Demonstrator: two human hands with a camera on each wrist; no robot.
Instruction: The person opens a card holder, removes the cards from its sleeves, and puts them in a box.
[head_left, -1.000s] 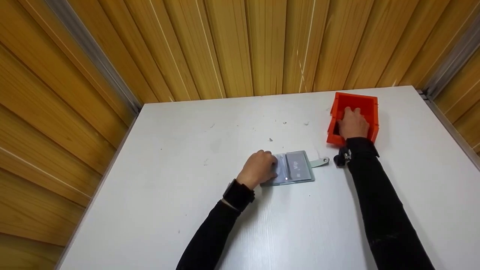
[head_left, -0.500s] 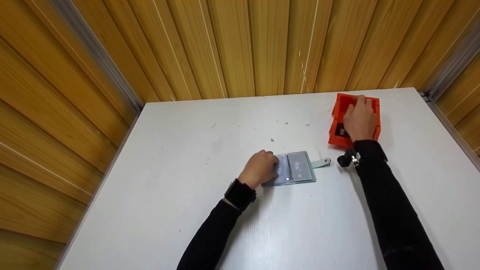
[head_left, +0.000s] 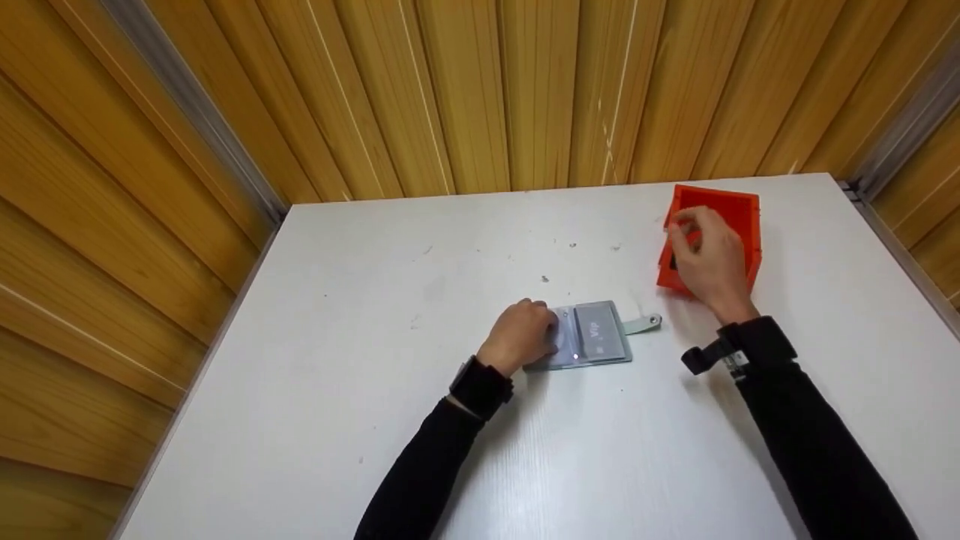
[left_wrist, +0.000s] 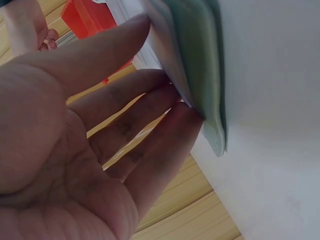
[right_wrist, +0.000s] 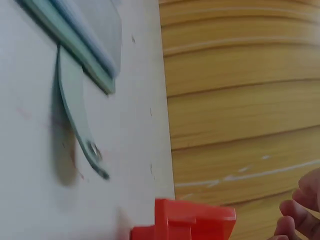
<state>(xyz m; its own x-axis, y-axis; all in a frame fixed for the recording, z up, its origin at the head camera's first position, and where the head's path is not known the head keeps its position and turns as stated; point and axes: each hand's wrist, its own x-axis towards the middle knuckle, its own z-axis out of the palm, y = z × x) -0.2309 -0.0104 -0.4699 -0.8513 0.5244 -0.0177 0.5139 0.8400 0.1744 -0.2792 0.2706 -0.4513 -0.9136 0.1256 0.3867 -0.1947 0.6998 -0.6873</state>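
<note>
Spread, the left grip (head_left: 519,339) presses the card holder (head_left: 600,330) beneath; slackening could fold it. I cannot tell whether the right grip (head_left: 709,259), red bin (head_left: 741,217) below, pinches anything.

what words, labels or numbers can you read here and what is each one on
"Vip": on the grey card in the card holder.
Small marks near that word, same card: too small to read.
Dark item in the red bin: mostly hidden by the right hand, nothing readable.
</note>
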